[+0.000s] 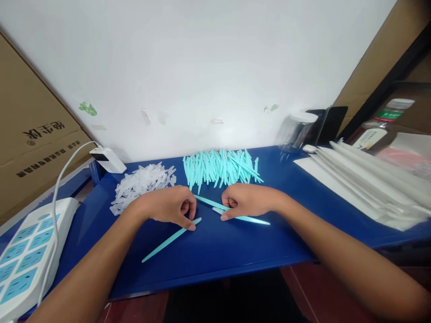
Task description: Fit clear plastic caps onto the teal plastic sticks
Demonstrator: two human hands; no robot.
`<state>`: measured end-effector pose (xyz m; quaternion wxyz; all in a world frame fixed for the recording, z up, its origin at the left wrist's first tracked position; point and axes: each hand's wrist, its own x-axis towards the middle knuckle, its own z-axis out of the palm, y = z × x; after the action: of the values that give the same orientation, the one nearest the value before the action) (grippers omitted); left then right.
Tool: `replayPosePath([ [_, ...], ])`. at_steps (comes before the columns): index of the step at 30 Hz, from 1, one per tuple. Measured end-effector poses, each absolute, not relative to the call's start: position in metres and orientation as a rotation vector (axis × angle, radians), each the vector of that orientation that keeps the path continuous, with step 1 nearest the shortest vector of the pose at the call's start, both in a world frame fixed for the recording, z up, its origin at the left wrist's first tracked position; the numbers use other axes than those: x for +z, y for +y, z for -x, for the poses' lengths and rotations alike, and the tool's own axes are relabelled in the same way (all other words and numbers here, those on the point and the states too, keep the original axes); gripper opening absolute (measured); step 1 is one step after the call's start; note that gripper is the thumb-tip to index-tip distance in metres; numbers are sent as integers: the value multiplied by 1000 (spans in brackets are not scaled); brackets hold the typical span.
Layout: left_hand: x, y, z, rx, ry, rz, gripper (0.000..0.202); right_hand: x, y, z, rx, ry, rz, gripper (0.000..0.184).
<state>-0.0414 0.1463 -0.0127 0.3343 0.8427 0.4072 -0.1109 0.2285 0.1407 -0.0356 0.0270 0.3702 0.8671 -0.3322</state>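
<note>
My left hand rests on the blue table with fingers curled, its thumb and forefinger pinching the near end of a long teal plastic stick. My right hand is also curled, fingers pressing on two more teal sticks that cross under it. Just behind both hands lies a pile of teal sticks. A heap of small clear plastic caps sits behind my left hand.
A white power strip with a cable lies at the left edge, a white charger behind it. Cardboard boxes stand at left. A stack of white bags, a clear jar and bottles are at the right.
</note>
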Motion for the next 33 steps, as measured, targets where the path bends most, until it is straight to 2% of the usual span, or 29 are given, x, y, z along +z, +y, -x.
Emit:
replayPosePath([
  [3,-14,146,40,-277,990,-2167,22,-36,147,-234,-1110,2707,-1039,48],
  [5,-16,146,38,-185,927,-2142,24,-34,151,-237,-1209,2747,-1007,50],
  [11,-39,150,15,587,902,-1688,37,-34,165,-236,-1459,3125,-1323,56],
  [15,-59,145,-7,1027,948,-1391,37,-42,165,-227,-1840,3065,-1601,54],
  [19,-67,131,-23,1074,927,-1258,38,-50,157,-213,-2170,2917,-1700,49],
  [24,-68,121,-28,1052,957,-1273,36,-56,152,-203,-2267,2876,-1624,50],
  [26,-70,123,-27,1087,998,-1205,35,-56,153,-203,-2210,2919,-1780,50],
  [28,-71,126,-25,1113,1009,-1111,32,-55,155,-206,-2014,3066,-1968,46],
  [30,-71,129,-23,1122,977,-1036,28,-56,155,-208,-1562,3349,-2072,37],
  [32,-70,129,-24,1103,918,-964,23,-58,154,-209,-956,3627,-1959,26],
  [33,-69,128,-24,1086,890,-928,21,-60,153,-209,-693,3705,-1847,27],
])
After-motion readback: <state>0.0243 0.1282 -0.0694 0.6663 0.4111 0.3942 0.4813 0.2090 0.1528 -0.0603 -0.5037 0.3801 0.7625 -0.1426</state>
